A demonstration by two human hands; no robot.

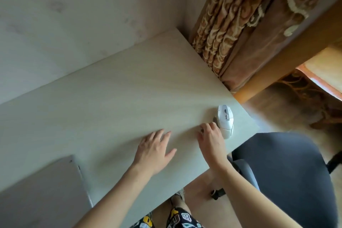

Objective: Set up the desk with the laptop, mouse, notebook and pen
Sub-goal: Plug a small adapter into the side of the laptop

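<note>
Closed laptop (42, 190) sits at the counter's (114, 87) near-left corner. Left grip (154, 151) lies flat, fingers apart, holding nothing. Right grip (210, 135) is loosely curled, empty, just beside the mouse (225, 121) by the right edge. Imo slide the laptop to center first, then bring the mouse alongside. No notebook/pen in view.

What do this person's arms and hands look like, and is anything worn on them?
Both arms are bare as far as the picture shows: no sleeves, watch or bracelets. The left hand and right hand wear no gloves, and I see no rings.
</note>
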